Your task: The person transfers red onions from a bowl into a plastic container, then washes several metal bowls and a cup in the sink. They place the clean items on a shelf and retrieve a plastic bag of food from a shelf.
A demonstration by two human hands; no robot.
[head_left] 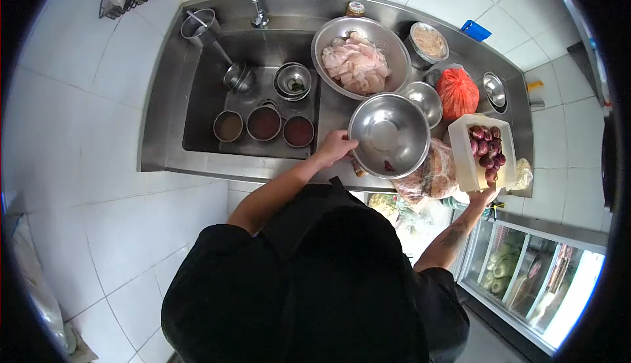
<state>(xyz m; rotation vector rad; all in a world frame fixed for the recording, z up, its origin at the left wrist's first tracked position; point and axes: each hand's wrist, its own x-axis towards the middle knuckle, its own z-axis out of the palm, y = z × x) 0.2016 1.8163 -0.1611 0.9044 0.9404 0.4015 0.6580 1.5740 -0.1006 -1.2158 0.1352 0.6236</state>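
My left hand is closed on the near-left rim of a wide steel mixing bowl. Inside the bowl lies one small dark red scrap. On the right, my right hand grips the near edge of a whitish plastic container, its fingers partly hidden. Several red onions sit in that container. Bagged meat rests between the bowl and the container. Behind the bowl stands a steel colander with pale sliced meat; a smaller steel bowl is tucked beside it.
Left of the bowl is a sink holding several steel pots, one a pot of reddish liquid, under a faucet. A red plastic bag and a bowl of shredded food stand at back right. A lit glass-fronted fridge is below right.
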